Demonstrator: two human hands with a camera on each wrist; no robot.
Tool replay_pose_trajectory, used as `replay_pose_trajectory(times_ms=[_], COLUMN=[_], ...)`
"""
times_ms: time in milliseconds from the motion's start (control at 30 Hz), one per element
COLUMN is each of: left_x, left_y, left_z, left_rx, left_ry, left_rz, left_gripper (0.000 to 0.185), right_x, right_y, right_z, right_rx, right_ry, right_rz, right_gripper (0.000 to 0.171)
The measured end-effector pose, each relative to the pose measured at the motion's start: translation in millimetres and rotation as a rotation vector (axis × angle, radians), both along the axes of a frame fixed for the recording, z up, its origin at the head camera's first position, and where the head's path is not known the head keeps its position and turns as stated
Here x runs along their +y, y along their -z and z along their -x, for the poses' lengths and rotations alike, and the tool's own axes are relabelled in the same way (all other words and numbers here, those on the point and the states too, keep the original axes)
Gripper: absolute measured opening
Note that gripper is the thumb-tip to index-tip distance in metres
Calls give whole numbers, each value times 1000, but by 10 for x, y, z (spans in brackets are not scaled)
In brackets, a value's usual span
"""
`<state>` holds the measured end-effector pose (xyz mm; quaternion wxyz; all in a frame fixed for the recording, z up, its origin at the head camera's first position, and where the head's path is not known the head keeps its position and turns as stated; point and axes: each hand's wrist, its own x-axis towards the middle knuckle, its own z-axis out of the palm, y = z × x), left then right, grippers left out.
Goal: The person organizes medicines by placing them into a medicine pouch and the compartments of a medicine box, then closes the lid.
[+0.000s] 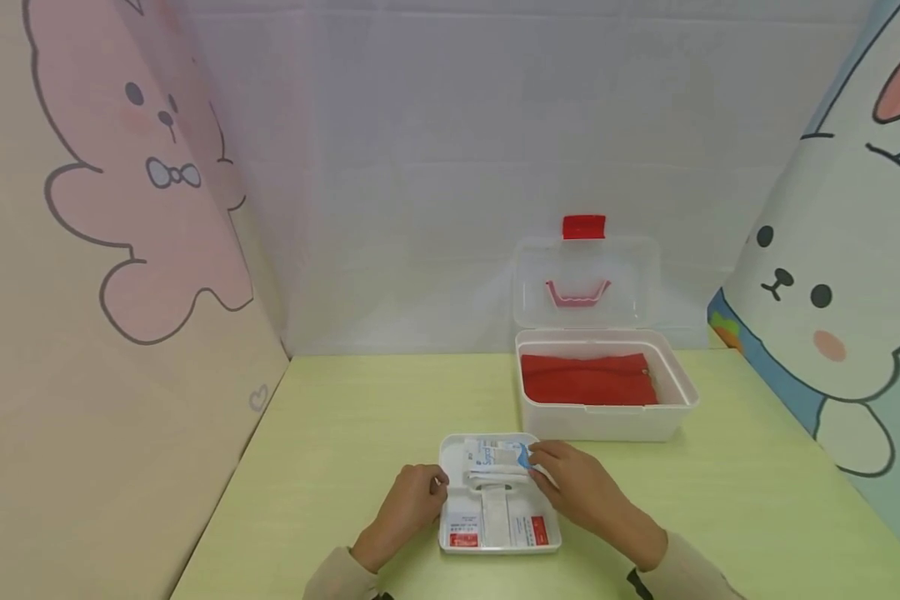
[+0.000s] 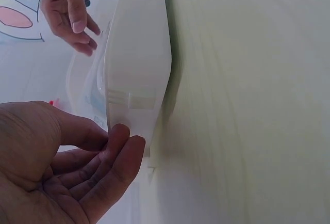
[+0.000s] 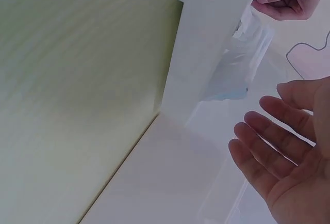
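Note:
A shallow white plastic tray (image 1: pixel 453 454) lies on the table in the head view. In its upper half is a clear-wrapped white packet with blue print (image 1: pixel 493 455). Below it, a white strap (image 1: pixel 497 518) runs down the middle, between a small packet with a red patch (image 1: pixel 463 530) and another red-and-white packet (image 1: pixel 531 531). My left hand (image 1: pixel 414 502) pinches the tray's left rim between thumb and fingers, as the left wrist view shows. Fingers extended and apart, my right hand (image 1: pixel 576 482) hovers by the tray's right side, close to the wrapped packet; it holds nothing.
Behind the tray, to the right, stands a white box (image 1: pixel 607 423) with a red zipped pouch (image 1: pixel 588 383) inside. Its clear lid (image 1: pixel 633 279) is raised, with a red latch (image 1: pixel 584 227) and handle (image 1: pixel 578 301). Cloth printed with cartoon animals hangs around the yellow-green table (image 1: pixel 367 400).

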<state>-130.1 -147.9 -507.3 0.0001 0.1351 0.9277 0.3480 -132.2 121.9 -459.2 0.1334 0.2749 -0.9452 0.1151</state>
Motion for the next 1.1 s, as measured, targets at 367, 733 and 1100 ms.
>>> replay_pose_trajectory(times_ms=[367, 733, 1100], left_x=[2, 2, 45], left_y=[-2, 14, -36], left_z=[-19, -40, -66], left_rx=[4, 0, -34], left_ry=[4, 31, 57], left_rz=[2, 6, 2], left_gripper=[15, 12, 11], right_x=[106, 103, 125], right_y=[31, 167, 176], right_z=[-142, -221, -174], right_rx=[-106, -225, -242], right_ry=[192, 218, 237], right_rz=[-38, -78, -67], right_gripper=[17, 27, 20])
